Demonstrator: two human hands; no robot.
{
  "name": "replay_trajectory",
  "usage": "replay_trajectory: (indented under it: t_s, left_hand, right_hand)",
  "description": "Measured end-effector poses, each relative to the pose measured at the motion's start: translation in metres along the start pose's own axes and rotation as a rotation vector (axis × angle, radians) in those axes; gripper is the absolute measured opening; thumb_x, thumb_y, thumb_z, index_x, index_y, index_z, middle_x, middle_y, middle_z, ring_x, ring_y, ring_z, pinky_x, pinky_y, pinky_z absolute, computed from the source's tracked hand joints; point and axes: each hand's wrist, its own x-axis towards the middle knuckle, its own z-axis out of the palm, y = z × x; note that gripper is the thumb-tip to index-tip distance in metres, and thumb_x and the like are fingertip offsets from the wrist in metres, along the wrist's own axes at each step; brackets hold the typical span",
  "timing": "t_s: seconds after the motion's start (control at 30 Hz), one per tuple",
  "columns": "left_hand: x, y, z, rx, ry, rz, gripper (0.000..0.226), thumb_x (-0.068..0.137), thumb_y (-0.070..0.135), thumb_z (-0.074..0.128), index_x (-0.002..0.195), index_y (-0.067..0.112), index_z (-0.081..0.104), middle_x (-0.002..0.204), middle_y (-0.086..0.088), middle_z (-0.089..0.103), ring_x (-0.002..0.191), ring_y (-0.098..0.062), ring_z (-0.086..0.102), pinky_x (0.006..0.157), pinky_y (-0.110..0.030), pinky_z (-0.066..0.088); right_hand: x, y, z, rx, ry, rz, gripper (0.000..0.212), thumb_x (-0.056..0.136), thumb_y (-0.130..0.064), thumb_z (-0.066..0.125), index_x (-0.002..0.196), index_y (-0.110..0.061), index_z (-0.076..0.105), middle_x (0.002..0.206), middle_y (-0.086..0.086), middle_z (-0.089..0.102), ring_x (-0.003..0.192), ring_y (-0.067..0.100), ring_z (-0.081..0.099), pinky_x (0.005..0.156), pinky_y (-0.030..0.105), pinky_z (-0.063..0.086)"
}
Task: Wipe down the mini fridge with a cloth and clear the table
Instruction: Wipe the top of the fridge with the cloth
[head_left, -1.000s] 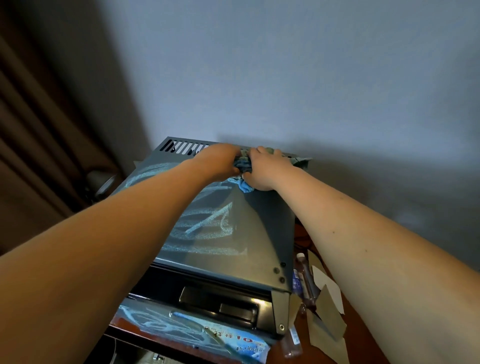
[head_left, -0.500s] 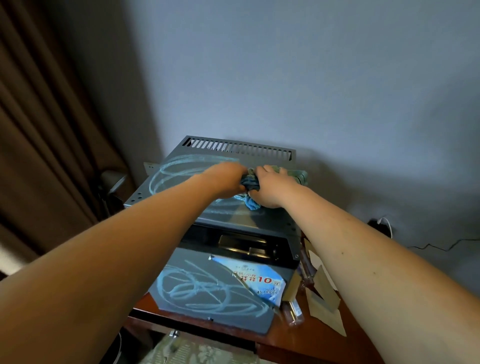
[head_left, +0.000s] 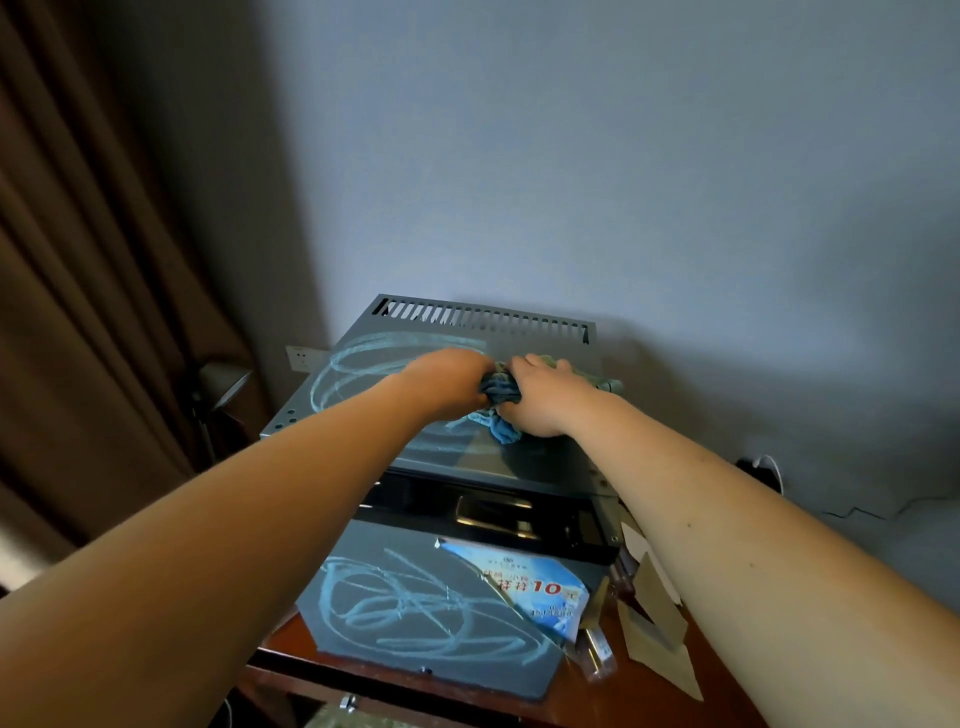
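Note:
A grey mini fridge (head_left: 363, 379) stands on a reddish wooden table (head_left: 639, 696), with pale blue scribbles on its top and on its door (head_left: 415, 608). A bunched blue-green cloth (head_left: 500, 387) lies on the fridge top, towards its right side. My left hand (head_left: 447, 382) grips the cloth from the left. My right hand (head_left: 540, 402) grips it from the right, and a paler end of the cloth sticks out beyond the right fingers. A blue printed sticker (head_left: 530, 582) is on the door's upper right.
Beige paper pieces (head_left: 657, 618) and small clear bottles (head_left: 597, 654) lie on the table to the right of the fridge. A brown curtain (head_left: 93, 312) hangs at the left, with a lamp (head_left: 223, 384) beside it. A plug and cable (head_left: 763, 467) run along the wall at the right.
The view has drawn back and dropped, so the fridge door and table front now show. Both hands stay bunched on the cloth on the fridge top.

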Motion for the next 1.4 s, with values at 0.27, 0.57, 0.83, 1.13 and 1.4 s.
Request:
replay_trajectory:
  t_s: [0.27, 0.57, 0.83, 1.13, 1.4]
  left_hand:
    - [0.064, -0.039, -0.006, -0.022, 0.014, -0.099, 0.009, 0.092, 0.026, 0.061, 0.093, 0.018, 0.065, 0.086, -0.002, 0.065, 0.081, -0.022, 0.063, 0.063, -0.034, 0.048]
    - [0.114, -0.068, -0.008, -0.032, 0.028, -0.207, 0.007, 0.092, 0.024, 0.061, 0.095, 0.019, 0.065, 0.086, -0.001, 0.065, 0.079, -0.022, 0.062, 0.061, -0.032, 0.042]
    - [0.097, -0.053, -0.006, 0.021, 0.036, -0.237, 0.010, 0.093, 0.023, 0.059, 0.098, 0.017, 0.065, 0.091, -0.003, 0.066, 0.082, -0.024, 0.062, 0.063, -0.033, 0.043]
    - [0.025, -0.018, -0.002, 0.005, 0.042, -0.190, 0.010, 0.095, 0.022, 0.059, 0.085, 0.022, 0.056, 0.082, -0.001, 0.061, 0.080, -0.026, 0.062, 0.063, -0.035, 0.049]
    - [-0.038, -0.005, 0.000, 0.002, 0.039, -0.151, 0.009, 0.095, 0.028, 0.062, 0.090, 0.023, 0.057, 0.084, -0.002, 0.064, 0.080, -0.025, 0.064, 0.068, -0.039, 0.056]
  right_hand:
    - [0.086, 0.009, -0.013, 0.006, 0.016, -0.039, 0.059, 0.095, -0.047, 0.052, 0.146, -0.021, 0.038, 0.148, 0.007, 0.040, 0.134, 0.042, 0.037, 0.109, 0.056, 0.038]
    - [0.151, 0.017, -0.023, 0.013, 0.046, -0.103, 0.056, 0.095, -0.046, 0.052, 0.143, -0.020, 0.040, 0.145, 0.006, 0.042, 0.131, 0.039, 0.040, 0.103, 0.051, 0.044]
    - [0.135, 0.017, -0.017, 0.019, 0.054, -0.121, 0.056, 0.094, -0.048, 0.052, 0.141, -0.020, 0.040, 0.146, 0.006, 0.042, 0.131, 0.040, 0.040, 0.105, 0.052, 0.042]
    - [0.054, 0.001, -0.003, 0.017, 0.040, -0.074, 0.057, 0.094, -0.051, 0.053, 0.140, -0.020, 0.040, 0.146, 0.007, 0.041, 0.137, 0.041, 0.035, 0.107, 0.057, 0.039]
    - [-0.007, -0.025, 0.009, 0.001, 0.039, -0.074, 0.056, 0.094, -0.052, 0.052, 0.140, -0.022, 0.041, 0.143, 0.006, 0.043, 0.135, 0.041, 0.037, 0.106, 0.056, 0.041]
